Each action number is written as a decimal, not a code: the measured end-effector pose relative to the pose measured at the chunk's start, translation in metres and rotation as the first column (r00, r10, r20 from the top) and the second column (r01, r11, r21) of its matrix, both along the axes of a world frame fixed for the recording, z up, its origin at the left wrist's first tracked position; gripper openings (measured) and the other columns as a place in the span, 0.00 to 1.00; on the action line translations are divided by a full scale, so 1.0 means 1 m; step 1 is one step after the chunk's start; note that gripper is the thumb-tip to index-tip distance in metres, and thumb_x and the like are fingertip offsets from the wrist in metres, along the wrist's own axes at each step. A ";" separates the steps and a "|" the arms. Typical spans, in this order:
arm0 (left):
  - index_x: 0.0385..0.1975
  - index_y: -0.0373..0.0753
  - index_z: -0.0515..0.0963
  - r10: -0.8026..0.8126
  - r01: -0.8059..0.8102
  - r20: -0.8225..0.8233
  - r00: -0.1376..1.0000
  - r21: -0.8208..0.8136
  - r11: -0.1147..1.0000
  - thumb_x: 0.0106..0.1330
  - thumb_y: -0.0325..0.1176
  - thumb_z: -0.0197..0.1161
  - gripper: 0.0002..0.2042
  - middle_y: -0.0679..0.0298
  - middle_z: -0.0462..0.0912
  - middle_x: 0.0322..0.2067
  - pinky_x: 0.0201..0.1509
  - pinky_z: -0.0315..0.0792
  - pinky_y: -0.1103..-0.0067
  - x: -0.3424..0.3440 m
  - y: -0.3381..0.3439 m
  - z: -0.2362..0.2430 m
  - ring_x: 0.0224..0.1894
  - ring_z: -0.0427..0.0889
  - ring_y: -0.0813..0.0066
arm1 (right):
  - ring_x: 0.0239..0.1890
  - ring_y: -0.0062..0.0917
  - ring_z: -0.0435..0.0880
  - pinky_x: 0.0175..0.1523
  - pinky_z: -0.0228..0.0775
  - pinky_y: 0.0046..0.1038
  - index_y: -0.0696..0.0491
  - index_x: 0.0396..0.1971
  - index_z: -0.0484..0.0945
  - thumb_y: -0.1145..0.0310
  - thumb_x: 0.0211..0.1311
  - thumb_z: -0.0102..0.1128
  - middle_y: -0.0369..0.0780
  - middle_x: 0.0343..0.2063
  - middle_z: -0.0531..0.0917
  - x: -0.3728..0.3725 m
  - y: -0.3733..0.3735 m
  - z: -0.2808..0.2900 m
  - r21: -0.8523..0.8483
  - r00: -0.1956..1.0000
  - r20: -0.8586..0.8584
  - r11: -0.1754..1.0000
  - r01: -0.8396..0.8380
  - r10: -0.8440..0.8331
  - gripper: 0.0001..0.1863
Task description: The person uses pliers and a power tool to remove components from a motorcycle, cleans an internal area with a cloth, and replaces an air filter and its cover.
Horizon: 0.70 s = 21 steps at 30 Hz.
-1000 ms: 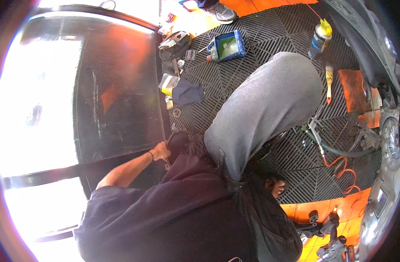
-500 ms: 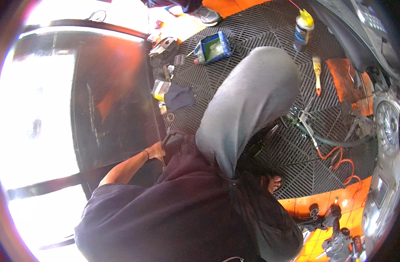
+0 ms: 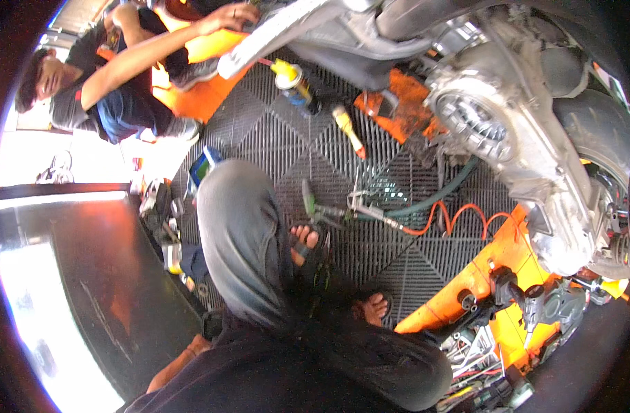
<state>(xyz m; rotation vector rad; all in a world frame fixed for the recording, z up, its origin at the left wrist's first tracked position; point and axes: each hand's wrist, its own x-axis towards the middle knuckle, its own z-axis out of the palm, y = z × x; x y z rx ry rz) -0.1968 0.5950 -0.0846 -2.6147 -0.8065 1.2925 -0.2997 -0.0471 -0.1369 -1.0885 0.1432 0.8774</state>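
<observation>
"Black ribbed matting (image 3: 397, 268) covers the middle of the floor on my feed, with orange tiles (image 3: 459, 296) at the lower right. What crowds it?"

"On the right I see a large metal engine casing (image 3: 535, 172) with a tyre (image 3: 594, 127) behind it. Hand tools (image 3: 477, 354) lie jumbled at the lower right. A spray can (image 3: 296, 91) stands near a paintbrush (image 3: 347, 131), and a silver air gun (image 3: 362, 199) lies by a red coiled hose (image 3: 449, 217). At the upper left, a co-worker's hand (image 3: 232, 17) reaches beside a pale metal arm (image 3: 280, 34)."

"And what blocks my view?"

"The wearer's grey-clad knee (image 3: 236, 213), which partly covers a blue tray (image 3: 202, 165). The dark shirt (image 3: 260, 372) fills the bottom."

"Where are the hands?"

"I get the left hand (image 3: 201, 343) at the lower left, just beside a dark piece (image 3: 212, 322) between the knee and a black panel (image 3: 74, 268). Its fingers are hidden, so I can't tell whether they pinch anything. The right hand is outside my view."

"Which way does that piece point?"

"Too little shows for me to judge its long axis."

"Any writing?"

"The can's printed label is too small for me to read."
</observation>
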 end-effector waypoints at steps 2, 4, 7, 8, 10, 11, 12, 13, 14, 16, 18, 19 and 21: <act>0.45 0.35 0.75 -0.018 0.017 0.036 0.999 0.030 0.999 0.55 0.33 0.66 0.18 0.54 0.82 0.34 0.39 0.75 0.65 0.017 -0.011 0.000 0.39 0.81 0.57 | 0.35 0.28 0.82 0.40 0.77 0.30 0.55 0.48 0.74 0.72 0.68 0.54 0.41 0.37 0.82 -0.004 -0.005 -0.001 0.011 1.000 0.000 1.000 0.021 -0.021 0.11; 0.47 0.34 0.74 -0.002 -0.002 0.068 0.998 0.056 0.998 0.55 0.33 0.65 0.19 0.53 0.82 0.36 0.41 0.75 0.64 0.021 -0.017 -0.010 0.41 0.81 0.56 | 0.35 0.28 0.82 0.40 0.77 0.30 0.55 0.48 0.74 0.72 0.68 0.54 0.41 0.37 0.82 -0.007 -0.017 -0.004 0.000 1.000 -0.004 1.000 0.020 -0.020 0.11; 0.49 0.33 0.73 0.014 -0.020 0.091 0.996 0.069 0.997 0.56 0.33 0.65 0.21 0.51 0.82 0.39 0.44 0.75 0.63 0.019 -0.029 -0.022 0.43 0.81 0.54 | 0.35 0.28 0.83 0.41 0.77 0.30 0.55 0.49 0.74 0.71 0.68 0.54 0.41 0.37 0.82 -0.017 -0.053 0.007 -0.054 0.997 -0.066 0.998 0.026 -0.029 0.11; 0.50 0.33 0.72 0.017 -0.024 0.107 0.994 0.062 0.998 0.56 0.33 0.65 0.22 0.51 0.82 0.40 0.46 0.75 0.63 0.020 -0.034 -0.032 0.44 0.81 0.53 | 0.35 0.28 0.83 0.41 0.77 0.30 0.55 0.49 0.74 0.71 0.68 0.54 0.41 0.37 0.82 -0.018 -0.071 0.011 -0.085 0.995 -0.086 0.996 0.037 -0.044 0.12; 0.52 0.33 0.71 0.061 -0.066 0.125 0.990 0.039 0.997 0.57 0.33 0.65 0.23 0.50 0.82 0.41 0.48 0.75 0.63 -0.024 -0.018 -0.054 0.46 0.81 0.52 | 0.36 0.28 0.83 0.41 0.77 0.30 0.55 0.49 0.74 0.71 0.68 0.54 0.41 0.38 0.82 -0.030 -0.115 0.030 -0.197 0.986 -0.157 0.980 0.031 -0.063 0.12; 0.53 0.32 0.70 0.073 -0.076 0.132 0.989 0.019 0.997 0.57 0.33 0.65 0.24 0.49 0.82 0.42 0.49 0.75 0.62 -0.051 -0.014 -0.070 0.47 0.81 0.51 | 0.36 0.28 0.83 0.41 0.77 0.30 0.55 0.49 0.74 0.71 0.68 0.54 0.41 0.38 0.82 -0.032 -0.137 0.044 -0.260 0.979 -0.189 0.965 0.022 -0.073 0.12; 0.54 0.32 0.70 0.055 -0.057 0.148 0.987 0.009 0.998 0.57 0.33 0.65 0.25 0.49 0.82 0.43 0.50 0.75 0.62 -0.069 -0.017 -0.076 0.48 0.81 0.50 | 0.36 0.28 0.83 0.41 0.77 0.30 0.55 0.49 0.74 0.71 0.68 0.54 0.41 0.38 0.82 -0.038 -0.161 0.056 -0.311 0.971 -0.220 0.950 0.025 -0.098 0.12; 0.55 0.32 0.69 -0.067 0.065 0.185 0.980 0.014 0.998 0.57 0.32 0.65 0.25 0.48 0.82 0.44 0.51 0.74 0.62 -0.018 -0.027 -0.077 0.49 0.81 0.50 | 0.36 0.28 0.83 0.41 0.77 0.30 0.55 0.49 0.74 0.71 0.68 0.54 0.41 0.38 0.82 -0.052 -0.186 0.067 -0.343 0.948 -0.239 0.931 0.121 -0.211 0.12; 0.56 0.32 0.69 -0.122 0.118 0.219 0.968 0.032 0.992 0.58 0.32 0.65 0.26 0.48 0.82 0.45 0.52 0.74 0.61 -0.016 -0.029 -0.074 0.50 0.81 0.49 | 0.36 0.28 0.83 0.41 0.78 0.30 0.55 0.50 0.74 0.71 0.68 0.54 0.41 0.38 0.82 -0.057 -0.202 0.078 -0.369 0.935 -0.248 0.917 0.150 -0.253 0.12; 0.58 0.33 0.64 0.090 -0.090 0.336 0.937 -0.014 0.996 0.60 0.28 0.58 0.25 0.45 0.81 0.45 0.52 0.75 0.60 0.017 -0.140 -0.029 0.51 0.80 0.46 | 0.36 0.28 0.83 0.41 0.78 0.30 0.55 0.50 0.73 0.71 0.68 0.54 0.41 0.39 0.82 -0.064 -0.228 0.098 -0.492 0.913 -0.259 0.856 0.157 -0.316 0.12; 0.52 0.37 0.66 0.055 -0.076 0.265 0.963 0.068 0.995 0.57 0.26 0.59 0.21 0.46 0.84 0.41 0.48 0.78 0.59 0.052 -0.185 0.030 0.45 0.84 0.47 | 0.37 0.28 0.83 0.42 0.78 0.30 0.55 0.50 0.73 0.71 0.68 0.54 0.41 0.39 0.82 -0.069 -0.243 0.103 -0.524 0.901 -0.283 0.839 0.143 -0.330 0.13; 0.51 0.37 0.67 0.011 -0.034 0.276 0.961 0.078 0.996 0.57 0.27 0.59 0.20 0.46 0.84 0.40 0.47 0.78 0.59 0.067 -0.190 0.046 0.44 0.84 0.48 | 0.37 0.28 0.83 0.42 0.78 0.30 0.55 0.50 0.73 0.71 0.68 0.54 0.41 0.39 0.82 -0.069 -0.249 0.103 -0.538 0.896 -0.295 0.833 0.130 -0.331 0.13; 0.49 0.36 0.68 -0.077 0.054 0.319 0.945 0.080 0.995 0.57 0.27 0.59 0.18 0.46 0.84 0.39 0.46 0.79 0.59 0.100 -0.197 0.050 0.43 0.85 0.48 | 0.37 0.28 0.83 0.42 0.78 0.30 0.55 0.51 0.73 0.71 0.68 0.54 0.41 0.39 0.82 -0.073 -0.252 0.101 -0.563 0.890 -0.310 0.819 0.112 -0.335 0.13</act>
